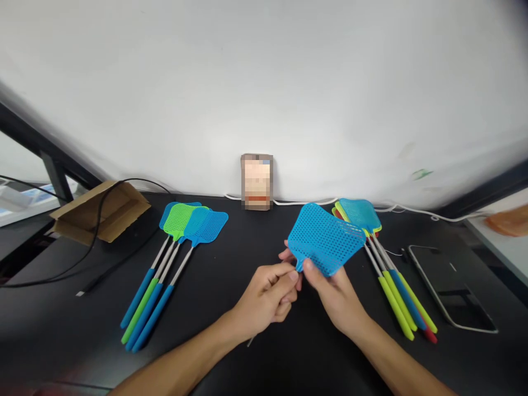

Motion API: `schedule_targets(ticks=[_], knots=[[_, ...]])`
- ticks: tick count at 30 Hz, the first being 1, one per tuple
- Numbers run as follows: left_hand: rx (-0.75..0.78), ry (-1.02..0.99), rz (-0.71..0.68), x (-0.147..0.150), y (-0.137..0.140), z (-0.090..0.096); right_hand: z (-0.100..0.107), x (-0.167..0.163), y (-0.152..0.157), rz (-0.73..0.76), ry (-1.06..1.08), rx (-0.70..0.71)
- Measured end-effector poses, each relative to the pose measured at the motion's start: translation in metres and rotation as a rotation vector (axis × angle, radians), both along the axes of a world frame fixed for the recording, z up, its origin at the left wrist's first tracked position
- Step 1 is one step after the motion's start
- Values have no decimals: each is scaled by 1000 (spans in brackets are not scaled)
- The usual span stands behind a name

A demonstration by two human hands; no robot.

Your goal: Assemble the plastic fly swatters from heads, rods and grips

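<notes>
A blue fly swatter (324,236) is held above the middle of the black table, its perforated head tilted up. My left hand (264,300) is closed around the swatter just below the neck; a bit of thin metal rod pokes out beneath that hand. With the thumb on the front and the fingers behind, my right hand (338,302) grips the lower part of the head. To the left lie several blue and green fly swatters (177,223), fanned out. A second bunch of swatters (358,214), with yellow, blue and red handles, rests on the right.
An open cardboard box (103,212) sits at the back left, with a black cable (99,220) across it. A small blurred box (257,184) leans on the white wall. A phone (451,289) lies far right, and a white cord (305,203) follows the wall.
</notes>
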State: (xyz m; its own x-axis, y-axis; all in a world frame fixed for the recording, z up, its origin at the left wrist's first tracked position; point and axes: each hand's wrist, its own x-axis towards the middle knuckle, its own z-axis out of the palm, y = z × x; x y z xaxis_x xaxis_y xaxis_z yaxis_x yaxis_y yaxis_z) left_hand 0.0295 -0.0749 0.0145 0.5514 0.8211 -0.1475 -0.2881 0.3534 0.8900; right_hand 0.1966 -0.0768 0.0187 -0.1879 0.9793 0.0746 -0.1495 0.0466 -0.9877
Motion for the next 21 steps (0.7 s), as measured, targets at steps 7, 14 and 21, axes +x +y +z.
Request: schedule_targets(ticks=[7, 14, 21], knots=[[-137, -139, -137, 0, -4, 0, 7, 9, 12, 31, 339, -179], [-151, -66, -194, -3, 0, -1, 19, 71, 44, -355, 331, 27], [450, 635, 339, -28, 31, 9, -7, 76, 51, -448, -499, 67]])
